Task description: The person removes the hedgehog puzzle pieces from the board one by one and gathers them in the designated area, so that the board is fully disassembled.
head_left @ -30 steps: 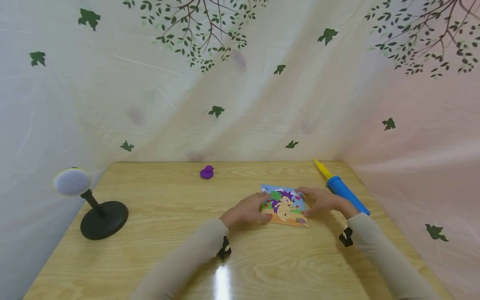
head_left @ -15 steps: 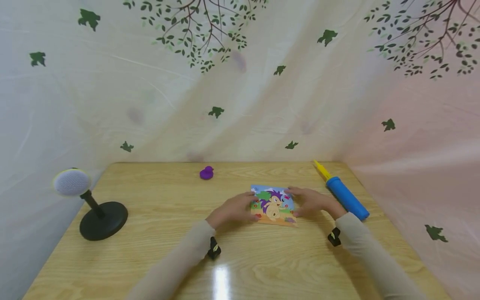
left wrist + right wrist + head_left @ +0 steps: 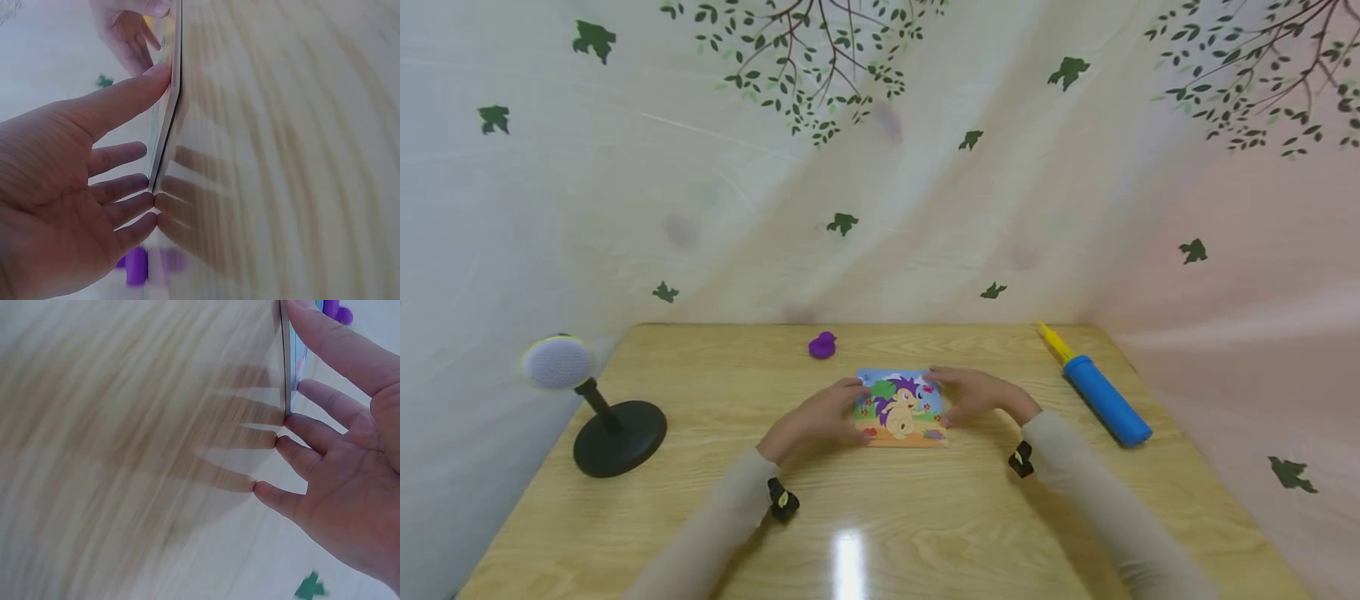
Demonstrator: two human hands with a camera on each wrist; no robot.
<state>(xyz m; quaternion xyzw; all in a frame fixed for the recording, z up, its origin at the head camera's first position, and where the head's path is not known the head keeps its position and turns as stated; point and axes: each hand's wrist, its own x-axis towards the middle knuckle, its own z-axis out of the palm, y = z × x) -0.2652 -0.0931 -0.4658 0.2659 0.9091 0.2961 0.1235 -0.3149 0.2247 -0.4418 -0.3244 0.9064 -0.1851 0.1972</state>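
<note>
A square flat picture board with a cartoon purple-spined hedgehog lies face up near the middle of the table. My left hand is at its left side, thumb by the near corner and fingers spread toward the far corner. Across from it, my right hand touches the right side, its fingers fairly straight. In the left wrist view the thin edge of the board shows between thumb and fingers, low against the tabletop. The right wrist view has the thumb over the board and several fingertips touching the table.
A purple toy duck sits at the back of the wooden table. To the right lies a blue balloon pump with a yellow nozzle. At left stands a black round-based stand with a white mesh head. A leaf-printed curtain hangs behind.
Both hands have moved left across the table, and the picture board has slid left between them. It now lies straighter than before. The head view has shifted slightly.
</note>
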